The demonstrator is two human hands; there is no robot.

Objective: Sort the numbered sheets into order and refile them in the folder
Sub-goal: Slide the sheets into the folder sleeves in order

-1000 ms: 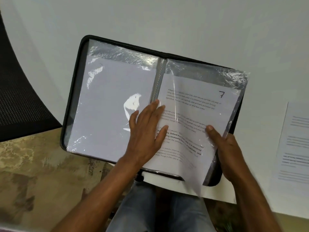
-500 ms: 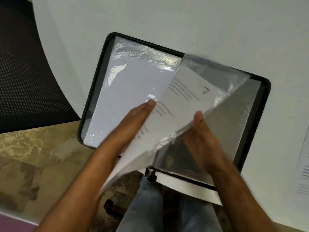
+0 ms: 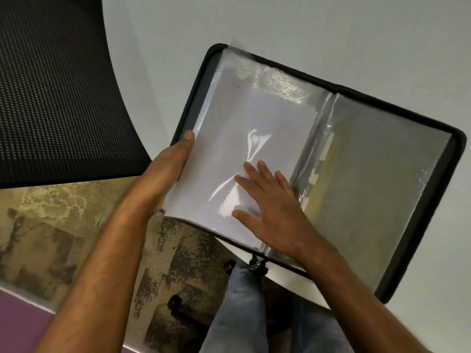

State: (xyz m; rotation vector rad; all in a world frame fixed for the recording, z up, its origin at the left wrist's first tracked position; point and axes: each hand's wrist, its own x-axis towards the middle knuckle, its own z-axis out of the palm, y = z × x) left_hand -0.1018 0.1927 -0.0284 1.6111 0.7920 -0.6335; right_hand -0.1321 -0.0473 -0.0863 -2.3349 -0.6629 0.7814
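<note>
Gripped at its outer left edge by the left hand (image 3: 168, 171), the black zip folder (image 3: 423, 250) lies open on the white table (image 3: 305, 26), its near edge hanging past the table's rim above the person's lap. That hand's thumb lies on top along the margin of the left page, while its fingers are curled underneath, out of sight. Just right of this hold, the right hand (image 3: 270, 207) rests flat on the same page, fingers straight and spread, pressing on the clear plastic sleeve (image 3: 254, 118) that covers a blank-looking white sheet (image 3: 229, 154); the plastic is wrinkled and catches glare beside the fingertips. No number can be read on this sheet.

Further right, past the right hand's wrist, runs the folder's spine (image 3: 313, 149), and beyond it the right half shows a grey sleeve (image 3: 382, 174) with nothing legible inside. A metal zip pull (image 3: 256, 264) hangs from the near edge below the right wrist.

Out to the left of the gripping hand sits a black mesh chair (image 3: 51, 85). Below both forearms are the mottled brown floor (image 3: 63, 225) and the person's blue jeans (image 3: 242, 314), with a purple strip (image 3: 20, 324) at the lower left corner.
</note>
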